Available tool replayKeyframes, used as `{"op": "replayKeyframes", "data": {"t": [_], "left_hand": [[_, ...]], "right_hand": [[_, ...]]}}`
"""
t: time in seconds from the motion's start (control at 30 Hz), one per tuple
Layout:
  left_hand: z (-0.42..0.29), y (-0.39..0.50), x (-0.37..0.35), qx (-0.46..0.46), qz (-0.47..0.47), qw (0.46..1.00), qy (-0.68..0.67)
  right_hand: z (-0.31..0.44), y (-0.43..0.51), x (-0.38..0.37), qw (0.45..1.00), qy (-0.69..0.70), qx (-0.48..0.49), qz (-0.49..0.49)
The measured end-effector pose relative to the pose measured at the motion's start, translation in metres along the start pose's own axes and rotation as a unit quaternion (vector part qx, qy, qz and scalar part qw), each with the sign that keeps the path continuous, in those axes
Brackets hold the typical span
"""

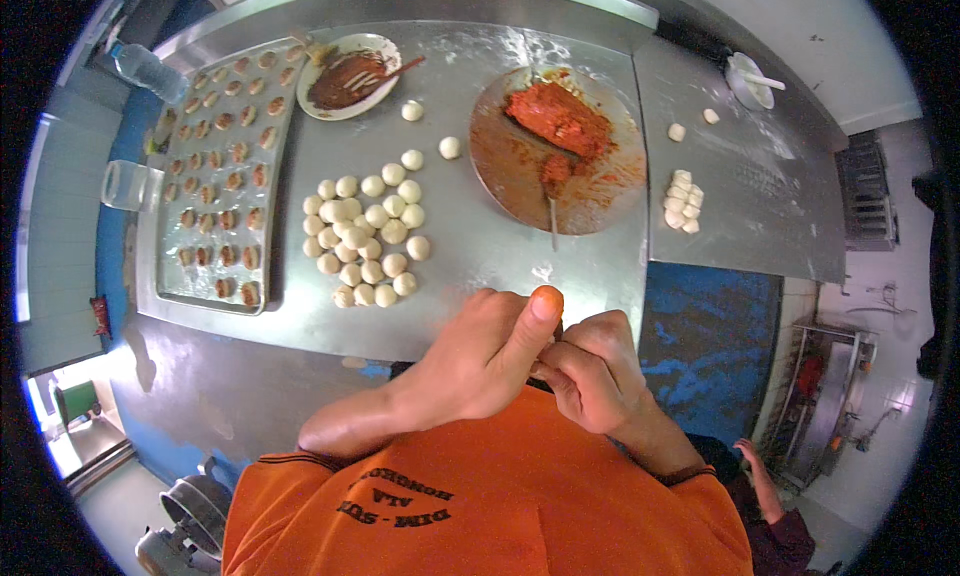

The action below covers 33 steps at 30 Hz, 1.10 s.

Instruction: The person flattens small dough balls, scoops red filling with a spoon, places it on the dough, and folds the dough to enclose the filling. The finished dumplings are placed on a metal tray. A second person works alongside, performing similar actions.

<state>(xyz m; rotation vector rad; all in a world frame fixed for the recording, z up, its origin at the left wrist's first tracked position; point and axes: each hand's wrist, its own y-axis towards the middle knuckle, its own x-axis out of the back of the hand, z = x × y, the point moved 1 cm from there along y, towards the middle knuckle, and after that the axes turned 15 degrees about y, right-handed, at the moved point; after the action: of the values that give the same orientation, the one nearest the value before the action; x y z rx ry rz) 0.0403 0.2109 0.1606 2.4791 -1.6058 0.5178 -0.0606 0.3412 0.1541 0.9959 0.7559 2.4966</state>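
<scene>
Both hands meet in front of my chest, above the near edge of the steel table. My left hand [480,358] has its fingers curled under and its thumb raised, the thumb tip stained orange. Against it, my right hand [596,373] is bent with its fingers folded in. Whatever lies between the hands is hidden by the fingers. Beyond them sits a wide round metal pan [510,193] of red-orange filling [562,118], with a spoon [554,216] resting in it. Left of the pan, several pale dough balls [371,227] are grouped, some stacked on others.
A baking tray [265,276] at left carries rows of small filled pieces [227,220]. Behind stands a plate [311,100] with brown sauce and a brush [322,54]. More dough pieces [682,201] and a white bowl [739,88] are at right. Another person's arm [761,482] shows lower right.
</scene>
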Motion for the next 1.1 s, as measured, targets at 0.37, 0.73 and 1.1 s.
{"op": "replayKeyframes", "data": {"t": [0.37,0.73,1.1], "left_hand": [[0.207,0.07,0.056,0.237,-0.16,0.955,0.075],[0.337,0.145,0.144,0.14,-0.08,0.886,0.434],[0.282,0.112,0.133,0.132,-0.201,0.919,0.312]], "right_hand": [[-0.066,-0.065,-0.013,0.94,0.065,-0.309,-0.129],[-0.273,-0.187,0.103,0.826,-0.232,-0.422,-0.293],[-0.317,-0.19,0.115,0.858,-0.308,-0.357,-0.203]]}}
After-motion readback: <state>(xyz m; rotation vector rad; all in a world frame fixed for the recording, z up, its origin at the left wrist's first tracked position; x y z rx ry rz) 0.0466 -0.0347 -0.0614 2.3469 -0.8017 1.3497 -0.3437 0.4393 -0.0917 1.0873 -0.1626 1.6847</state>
